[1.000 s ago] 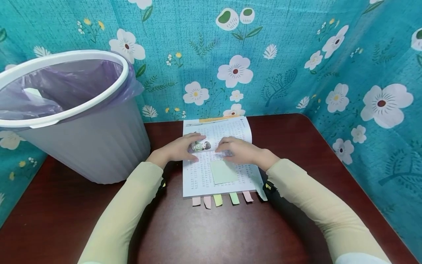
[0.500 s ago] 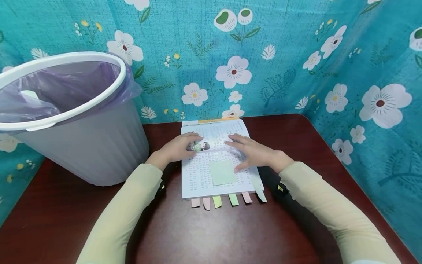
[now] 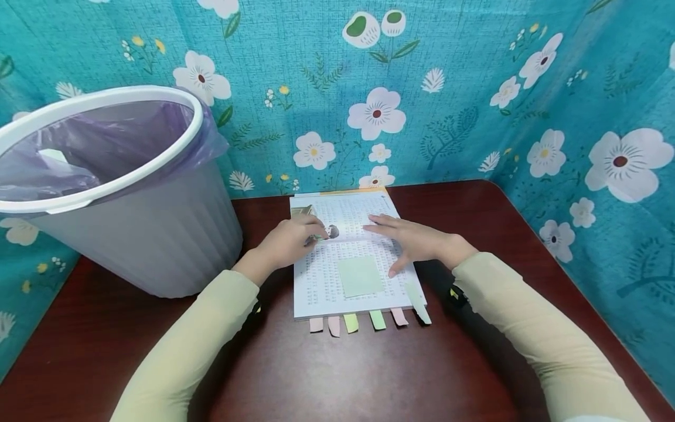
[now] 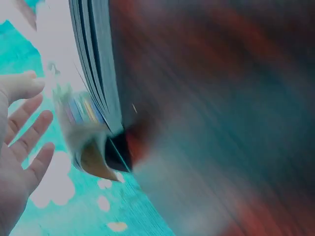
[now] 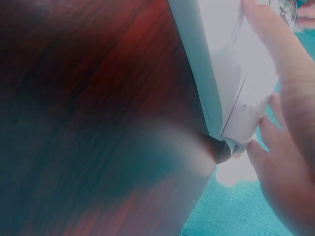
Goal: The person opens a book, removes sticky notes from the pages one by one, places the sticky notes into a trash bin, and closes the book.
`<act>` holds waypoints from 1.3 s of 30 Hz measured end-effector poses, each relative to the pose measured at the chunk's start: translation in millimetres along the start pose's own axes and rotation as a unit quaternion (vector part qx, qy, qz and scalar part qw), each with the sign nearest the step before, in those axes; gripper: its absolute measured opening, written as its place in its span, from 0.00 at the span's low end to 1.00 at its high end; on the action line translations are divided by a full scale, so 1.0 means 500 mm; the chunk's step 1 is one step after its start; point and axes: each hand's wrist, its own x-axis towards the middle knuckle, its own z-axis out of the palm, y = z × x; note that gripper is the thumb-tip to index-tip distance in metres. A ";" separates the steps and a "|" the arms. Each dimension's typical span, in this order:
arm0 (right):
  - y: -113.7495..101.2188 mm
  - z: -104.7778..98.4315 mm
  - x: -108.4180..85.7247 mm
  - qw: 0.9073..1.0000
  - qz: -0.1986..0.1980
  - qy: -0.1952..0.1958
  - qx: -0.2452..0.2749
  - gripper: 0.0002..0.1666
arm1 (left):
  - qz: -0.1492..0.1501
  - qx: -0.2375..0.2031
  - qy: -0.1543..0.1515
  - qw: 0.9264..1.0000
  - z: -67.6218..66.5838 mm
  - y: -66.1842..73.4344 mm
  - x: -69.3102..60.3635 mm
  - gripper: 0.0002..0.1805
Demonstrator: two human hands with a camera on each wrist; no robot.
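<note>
A book (image 3: 316,281) with printed pages lies open on the dark wooden table. A pale green sticky note (image 3: 361,276) sits on its near half. Coloured tabs (image 3: 351,323) stick out along the near edge, with a longer pale green strip (image 3: 418,304) at the right corner. My left hand (image 3: 286,239) is over the book's left side with loosely bent fingers, beside a small printed figure; the left wrist view shows nothing between its fingers (image 4: 22,140). My right hand (image 3: 419,239) lies over the right side of the pages, fingers spread; whether they press the paper cannot be told.
A grey bin (image 3: 174,234) with a purple liner stands at the table's left, a pale scrap (image 3: 53,155) inside. Behind the table (image 3: 337,375) hangs a teal flowered cloth (image 3: 464,76), which also runs down the right side.
My right hand has opened out and shifted right from the middle of the page. The left hand's fingers have bent more, and a picture at the page's far left now shows.
</note>
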 end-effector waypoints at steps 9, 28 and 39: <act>0.001 -0.001 0.005 1.000 -0.002 -0.003 0.015 0.69 | -0.039 -0.041 -0.157 0.986 0.007 0.054 0.019 0.07; 0.003 0.000 0.005 1.000 0.003 -0.008 0.020 0.70 | -0.129 -0.180 -0.133 0.966 0.033 0.064 0.031 0.08; 0.000 -0.001 0.005 1.000 0.004 -0.008 0.020 0.70 | -0.118 -0.207 -0.102 0.966 0.035 0.069 0.023 0.10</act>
